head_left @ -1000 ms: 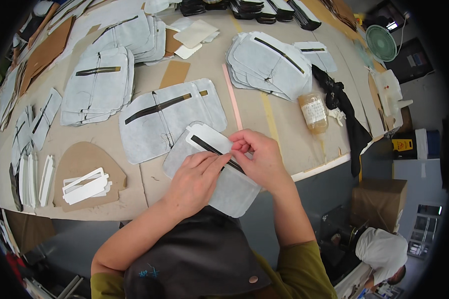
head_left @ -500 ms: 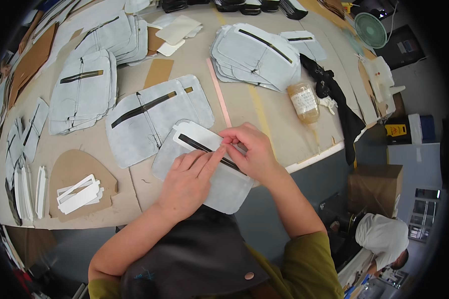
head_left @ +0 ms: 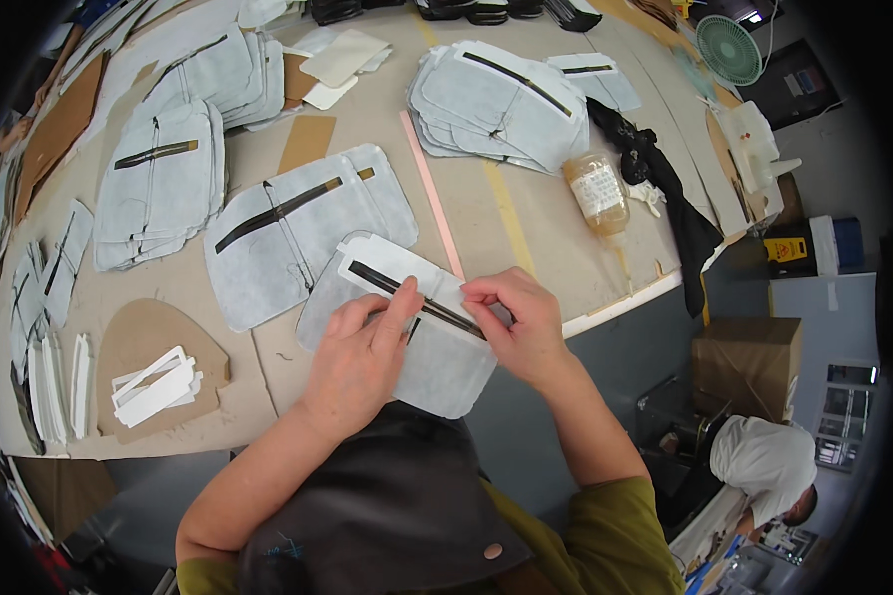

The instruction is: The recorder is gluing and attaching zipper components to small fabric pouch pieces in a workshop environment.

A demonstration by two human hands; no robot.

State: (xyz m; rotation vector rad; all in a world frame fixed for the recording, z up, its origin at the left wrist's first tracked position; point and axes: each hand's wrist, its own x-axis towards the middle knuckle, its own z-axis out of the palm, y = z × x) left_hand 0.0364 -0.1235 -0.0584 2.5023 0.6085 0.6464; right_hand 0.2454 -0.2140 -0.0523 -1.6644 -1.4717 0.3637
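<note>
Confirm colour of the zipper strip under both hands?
Black, on a pale grey fabric panel; zipper strip shows best in the head view.

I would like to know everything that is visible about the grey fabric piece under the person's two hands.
The grey fabric piece is a flat panel with rounded corners, looking like soft non-woven or felt-like cloth. A white frame with a dark zipper strip runs slantwise across its upper part. It lies at the near edge of the table, its lower corner hanging over it, and it partly overlaps a similar grey panel. The left hand presses on its middle; the right hand pinches the zipper strip.
</note>
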